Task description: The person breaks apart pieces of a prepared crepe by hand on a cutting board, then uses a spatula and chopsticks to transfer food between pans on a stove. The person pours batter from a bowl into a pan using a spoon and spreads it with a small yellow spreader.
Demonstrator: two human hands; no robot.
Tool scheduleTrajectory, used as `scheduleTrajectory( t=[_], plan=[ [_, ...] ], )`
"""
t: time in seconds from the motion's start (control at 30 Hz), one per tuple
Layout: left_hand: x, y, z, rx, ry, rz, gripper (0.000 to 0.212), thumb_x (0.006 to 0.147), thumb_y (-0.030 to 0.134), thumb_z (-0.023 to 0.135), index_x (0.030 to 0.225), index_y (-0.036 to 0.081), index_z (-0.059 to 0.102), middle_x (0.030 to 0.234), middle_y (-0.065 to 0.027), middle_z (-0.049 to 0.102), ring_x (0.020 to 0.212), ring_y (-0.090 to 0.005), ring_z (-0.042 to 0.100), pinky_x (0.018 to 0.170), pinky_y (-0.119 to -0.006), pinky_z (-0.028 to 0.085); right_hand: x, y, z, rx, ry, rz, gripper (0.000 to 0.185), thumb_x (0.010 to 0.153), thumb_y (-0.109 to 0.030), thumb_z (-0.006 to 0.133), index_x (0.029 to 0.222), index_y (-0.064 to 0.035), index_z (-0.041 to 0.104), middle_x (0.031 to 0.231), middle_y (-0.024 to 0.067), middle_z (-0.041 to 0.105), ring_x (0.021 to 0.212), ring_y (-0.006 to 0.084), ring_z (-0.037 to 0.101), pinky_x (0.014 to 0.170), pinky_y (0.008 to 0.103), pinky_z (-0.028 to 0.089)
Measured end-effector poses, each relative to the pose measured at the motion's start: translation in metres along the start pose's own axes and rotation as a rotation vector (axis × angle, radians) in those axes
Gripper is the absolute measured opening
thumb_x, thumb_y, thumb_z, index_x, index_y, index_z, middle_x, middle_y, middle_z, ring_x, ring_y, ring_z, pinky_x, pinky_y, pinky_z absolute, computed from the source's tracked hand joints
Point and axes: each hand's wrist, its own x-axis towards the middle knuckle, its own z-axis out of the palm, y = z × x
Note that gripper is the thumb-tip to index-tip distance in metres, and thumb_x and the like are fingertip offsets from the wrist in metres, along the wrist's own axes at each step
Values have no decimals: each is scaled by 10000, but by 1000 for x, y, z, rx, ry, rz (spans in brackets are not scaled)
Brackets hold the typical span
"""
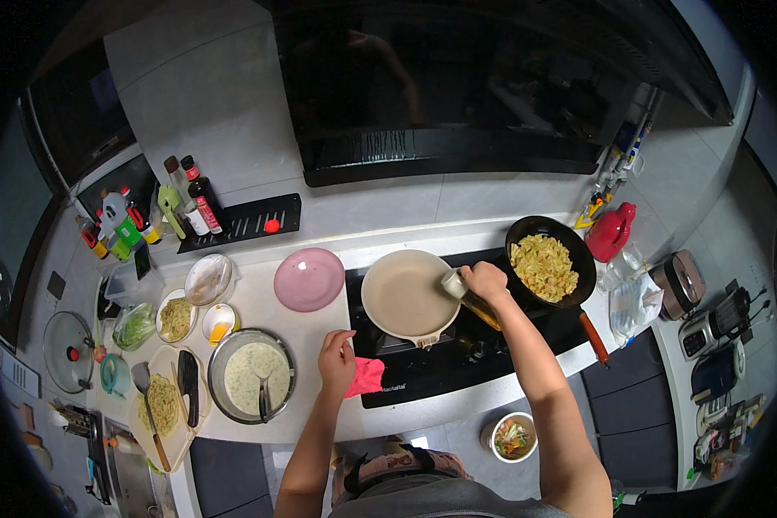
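My right hand (485, 282) grips a glass oil bottle (471, 299), tilted with its pale top over the right rim of a beige frying pan (409, 294) on the gas hob. No stream of oil can be made out. My left hand (338, 362) is raised with nothing in it, beside a pink cloth (365, 377) at the hob's left edge. Left of it stands a metal bowl of pale batter with green flecks (249, 375), a ladle (263, 396) in it. A pink plate (309, 280) lies behind.
A black wok (588, 285) of cooked food stands on the right burner, its wooden handle (594, 338) pointing towards me. A chopping board (180, 447) with a knife (188, 382) and a spatula (141, 378) lies left. The range hood (450, 155) overhangs the hob. A waste bin (488, 439) stands below.
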Motion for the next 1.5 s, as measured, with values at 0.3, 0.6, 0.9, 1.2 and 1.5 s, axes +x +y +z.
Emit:
scheduleTrajectory(
  t=[0.3,0.6,0.9,1.2,1.5],
  plan=[
    [-6,-7,-10,-1,37,-25,222,746,-55,437,897,37,571,887,-97,543,672,-213,552,500,-258,447,-12,-61,11,35,-154,-295,571,737,-497,394,785,23,623,824,209,597,809,338,575,721,397,439],
    [-13,-16,-39,55,137,-25,221,737,-61,441,887,31,575,885,-117,543,659,-220,552,506,-263,447,-10,-116,23,-19,-172,-349,561,766,-493,390,821,13,626,886,199,595,856,328,565,759,392,429],
    [-11,-27,-51,43,120,-61,215,737,-49,451,882,42,582,883,-113,548,703,-231,554,506,-273,456,1,-93,19,-34,-5,-168,551,771,-480,383,796,13,627,811,195,606,783,315,590,704,377,454],
    [1,-27,-49,-12,4,-5,210,730,-45,457,868,50,584,876,-101,551,731,-242,556,519,-283,464,-16,-49,18,-29,68,62,516,756,-458,416,759,13,625,760,202,598,742,329,588,660,384,461],
    [2,-48,-88,-38,-28,-50,203,741,-34,453,881,45,577,892,-106,540,745,-245,548,514,-278,462,-62,-97,7,37,32,116,639,731,-593,410,786,3,633,748,199,603,751,322,592,654,382,461]
  ],
)
